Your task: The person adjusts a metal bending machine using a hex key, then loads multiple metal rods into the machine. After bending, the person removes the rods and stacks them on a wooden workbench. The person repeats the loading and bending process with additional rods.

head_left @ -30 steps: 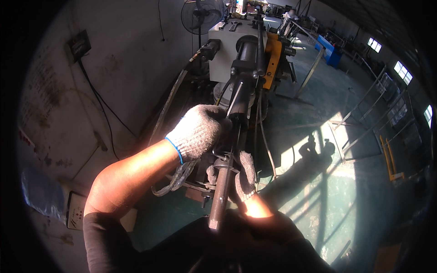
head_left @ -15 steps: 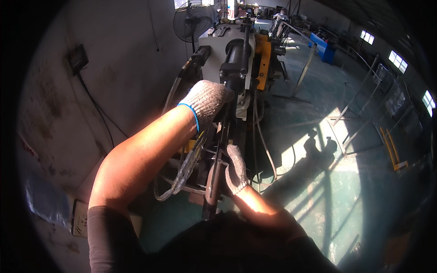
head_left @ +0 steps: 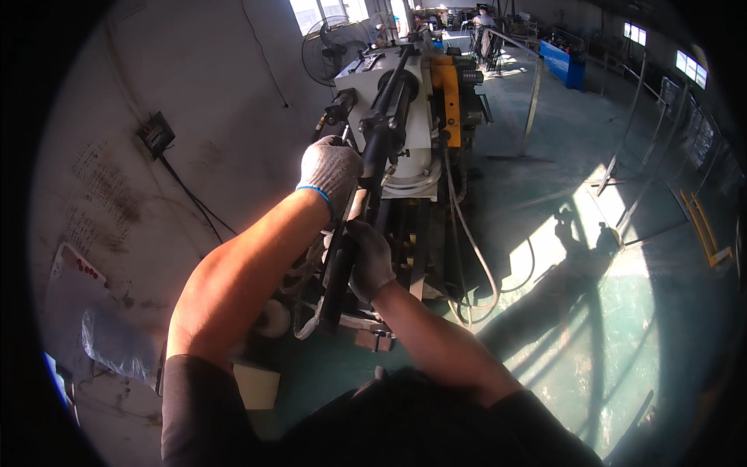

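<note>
A long black cylinder (head_left: pixel 377 148) slants from the grey machine (head_left: pixel 350 75) toward me. My left hand (head_left: pixel 331 171), in a knitted glove with a blue cuff edge, is closed at the cylinder's left side. A small shiny metal piece (head_left: pixel 345 134) sticks up past its fingers; what the palm holds is hidden. Lower down, my right hand (head_left: pixel 372 261), also gloved, presses against the right side of the cylinder's near part, thumb toward its top. The fingers curl underneath, mostly out of sight.
A yellow machine part (head_left: pixel 447 93) stands right of the grey housing, with hoses (head_left: pixel 484 292) hanging down to the green floor. Behind it on the left is a fan (head_left: pixel 333 50). A wall runs along my left. Metal frame posts (head_left: pixel 534 105) and a blue bench (head_left: pixel 562 64) are to the right.
The cylinder now slants down to the left. My right hand has moved up from the ribbed lower part and closed against the cylinder; my left hand has shifted left. The view has tilted.
</note>
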A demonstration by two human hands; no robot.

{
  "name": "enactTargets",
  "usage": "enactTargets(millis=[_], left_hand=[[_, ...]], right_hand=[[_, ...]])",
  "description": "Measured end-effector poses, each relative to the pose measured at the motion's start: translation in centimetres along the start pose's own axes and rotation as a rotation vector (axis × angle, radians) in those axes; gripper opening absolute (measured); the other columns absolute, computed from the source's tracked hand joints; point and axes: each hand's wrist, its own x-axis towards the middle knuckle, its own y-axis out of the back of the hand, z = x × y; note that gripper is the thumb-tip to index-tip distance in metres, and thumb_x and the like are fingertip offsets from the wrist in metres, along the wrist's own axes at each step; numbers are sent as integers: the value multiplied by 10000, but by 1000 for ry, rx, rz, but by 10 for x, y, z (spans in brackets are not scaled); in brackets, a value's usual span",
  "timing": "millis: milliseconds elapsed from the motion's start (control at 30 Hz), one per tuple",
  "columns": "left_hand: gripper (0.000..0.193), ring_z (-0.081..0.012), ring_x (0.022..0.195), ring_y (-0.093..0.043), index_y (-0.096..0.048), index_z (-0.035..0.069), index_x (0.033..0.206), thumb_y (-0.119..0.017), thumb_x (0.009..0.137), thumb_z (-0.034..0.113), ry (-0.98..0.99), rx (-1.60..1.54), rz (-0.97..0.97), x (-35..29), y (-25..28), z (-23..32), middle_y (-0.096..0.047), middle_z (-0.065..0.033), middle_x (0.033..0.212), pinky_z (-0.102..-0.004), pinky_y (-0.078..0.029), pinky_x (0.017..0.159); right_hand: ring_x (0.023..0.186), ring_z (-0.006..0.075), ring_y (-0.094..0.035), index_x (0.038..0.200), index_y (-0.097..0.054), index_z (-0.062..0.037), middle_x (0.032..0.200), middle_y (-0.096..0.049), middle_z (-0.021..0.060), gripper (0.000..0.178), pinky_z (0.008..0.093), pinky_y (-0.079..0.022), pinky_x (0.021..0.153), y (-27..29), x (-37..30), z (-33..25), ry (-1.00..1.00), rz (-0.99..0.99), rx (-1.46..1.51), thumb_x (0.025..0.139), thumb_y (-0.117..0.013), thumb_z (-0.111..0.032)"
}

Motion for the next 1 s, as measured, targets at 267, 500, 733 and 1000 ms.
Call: enactTargets(millis=[267, 500, 733, 1000], left_hand=[[223, -112, 773, -563, -628, 86, 915, -702, 804, -93, 93, -289, 338, -67, 2, 62, -584, 17, 841, -305, -477, 673], [251, -123, 801, -562, -576, 104, 882, -657, 773, -107, -27, -331, 354, -121, 8, 69, -545, 29, 837, -288, -460, 688], [286, -106, 792, -549, -576, 76, 929, -674, 769, -140, -102, -626, 279, -151, 10, 65, -585, 8, 863, -266, -466, 708], [325, -122, 860, -548, -568, 70, 953, -658, 723, -141, -280, -565, 263, -169, 9, 47, -580, -16, 918, -258, -469, 800]], right_hand=[[921, 278, -765, 1164, -722, -22, 1016, -728, 86, 323, 455, -656, 772, 2, 5, 5, 99, 25, -167, 1117, -667, -337], [934, 301, -749, 1284, -699, -45, 1094, -731, 90, 372, 511, -661, 808, 2, 7, 0, -80, 0, 234, 1023, -816, -282], [870, 297, -744, 1169, -745, -60, 996, -734, 81, 244, 502, -654, 801, 4, 10, 5, 40, 38, -4, 1080, -738, -287], [972, 247, -744, 1113, -734, -65, 1014, -736, 76, 172, 429, -611, 939, -7, 0, -9, -9, 45, 57, 1081, -698, -230]])
